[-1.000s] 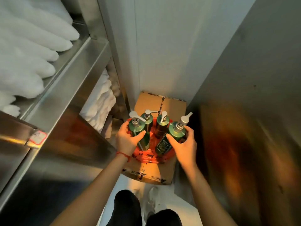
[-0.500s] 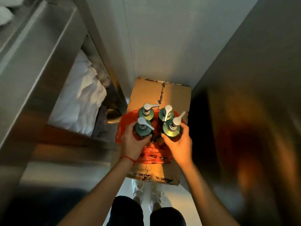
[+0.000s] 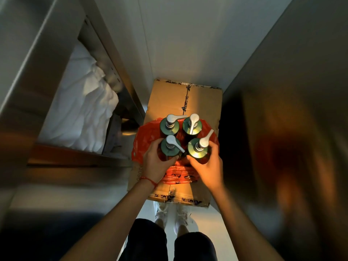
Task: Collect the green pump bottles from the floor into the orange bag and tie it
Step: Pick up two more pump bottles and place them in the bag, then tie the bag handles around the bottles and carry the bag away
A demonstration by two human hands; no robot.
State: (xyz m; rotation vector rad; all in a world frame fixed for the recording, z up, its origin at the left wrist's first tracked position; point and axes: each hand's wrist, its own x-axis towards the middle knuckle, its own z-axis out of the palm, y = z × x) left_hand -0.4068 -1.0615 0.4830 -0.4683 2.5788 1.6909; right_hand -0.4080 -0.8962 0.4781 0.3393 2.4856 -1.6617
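Note:
Several green pump bottles with silver pumps stand upright in a tight cluster on the orange bag [image 3: 145, 146], which lies spread over a cardboard box [image 3: 180, 98]. My left hand [image 3: 156, 163] grips the near left bottle [image 3: 170, 148]. My right hand [image 3: 208, 166] grips the near right bottle [image 3: 197, 150]. Behind them stand the far left bottle [image 3: 169, 126] and the far right bottle [image 3: 192, 126], untouched. The bag's plastic rises around the bottles' bases, and its lower part is hidden under my hands.
A steel shelf unit [image 3: 37, 59] stands on the left with white folded linen [image 3: 82, 110] on its lower shelf. A steel wall [image 3: 282, 110] closes the right side, a white wall [image 3: 178, 40] the back. My shoes [image 3: 173, 215] stand on the narrow floor strip.
The view has tilted from slanted to straight down over the bottles, and the upper shelf with linen has left the frame. Both hands keep their grip on the two near bottles.

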